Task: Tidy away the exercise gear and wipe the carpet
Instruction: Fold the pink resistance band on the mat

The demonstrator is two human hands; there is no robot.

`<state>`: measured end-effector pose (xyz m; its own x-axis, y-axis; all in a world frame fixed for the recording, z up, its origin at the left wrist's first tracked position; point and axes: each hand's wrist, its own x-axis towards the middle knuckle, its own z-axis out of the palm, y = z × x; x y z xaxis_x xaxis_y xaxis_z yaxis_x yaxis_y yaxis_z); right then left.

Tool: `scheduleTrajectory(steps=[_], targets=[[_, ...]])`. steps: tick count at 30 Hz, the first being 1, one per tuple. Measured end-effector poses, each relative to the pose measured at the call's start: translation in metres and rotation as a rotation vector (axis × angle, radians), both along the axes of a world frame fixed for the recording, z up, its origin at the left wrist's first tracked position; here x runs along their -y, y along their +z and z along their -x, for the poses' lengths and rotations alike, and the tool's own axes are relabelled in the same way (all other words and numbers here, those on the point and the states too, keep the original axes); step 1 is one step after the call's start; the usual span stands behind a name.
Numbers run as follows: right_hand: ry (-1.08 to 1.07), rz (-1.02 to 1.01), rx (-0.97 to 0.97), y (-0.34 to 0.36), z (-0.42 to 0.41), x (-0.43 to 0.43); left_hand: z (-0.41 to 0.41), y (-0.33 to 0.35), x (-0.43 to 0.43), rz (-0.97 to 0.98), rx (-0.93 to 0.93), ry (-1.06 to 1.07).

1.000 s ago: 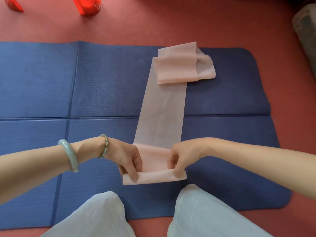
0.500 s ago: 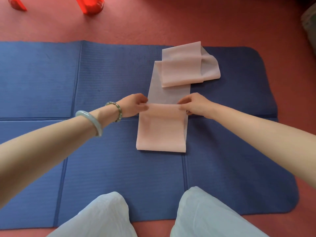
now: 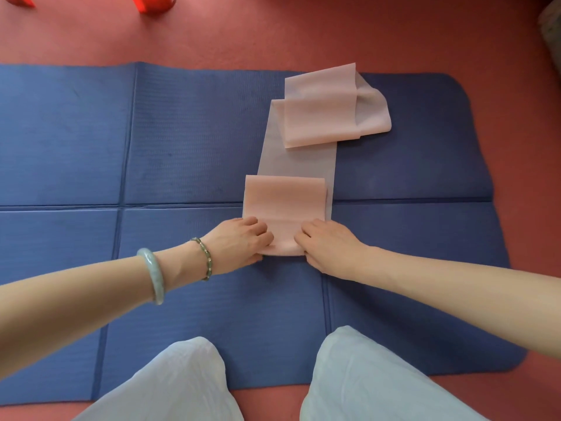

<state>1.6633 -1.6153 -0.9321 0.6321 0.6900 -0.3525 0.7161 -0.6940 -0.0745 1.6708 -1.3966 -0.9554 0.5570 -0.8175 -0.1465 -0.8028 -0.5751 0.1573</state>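
Two hands meet in the head view at the near end of a pink resistance band (image 3: 284, 199). The left hand (image 3: 239, 242) and the right hand (image 3: 328, 248) each curl their fingers over the band's near fold, one at either side edge, with thumbs tucked at its near rim, so both grip it. The band lies on a blue folding exercise mat (image 3: 182, 132) spread over red carpet (image 3: 303, 34). Its near part is doubled over into a flat packet, and its far end sits folded in loose layers toward the mat's far right. The left wrist wears a pale green bangle (image 3: 153, 275) and a beaded bracelet (image 3: 205, 258). Knees in pale trousers (image 3: 170, 387) show below.
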Motion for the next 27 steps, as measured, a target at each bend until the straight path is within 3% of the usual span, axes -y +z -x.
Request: scheduleTrajectory(steps=[3,7,12,16,19,22,25,27], targets=[[-0.089,-0.078,-0.143,0.002,0.003,-0.003,-0.002,0.008,0.004,0.001,-0.068,-0.029],[-0.213,-0.057,-0.58,0.014,0.017,-0.009,0.005,0.028,0.012,-0.275,-0.531,0.055],[-0.232,-0.019,-1.069,0.039,0.047,-0.018,0.034,0.046,0.014,-0.391,-1.048,0.047],[-0.317,-0.021,-1.32,0.048,0.048,-0.017,0.032,0.055,0.01,-0.438,-1.376,0.087],[-0.422,-0.072,-1.315,0.049,0.027,-0.004,0.009,0.056,0.003,-0.285,-1.339,0.218],[-0.621,-0.176,-1.169,0.038,0.0,0.014,-0.019,0.049,-0.001,-0.091,-1.04,0.409],[-0.649,-0.125,-0.82,0.021,-0.027,0.03,-0.037,0.036,0.003,0.159,-1.019,0.68],[-0.706,-0.119,-0.656,0.012,-0.036,0.036,-0.038,0.025,0.009,0.138,-0.876,0.731]])
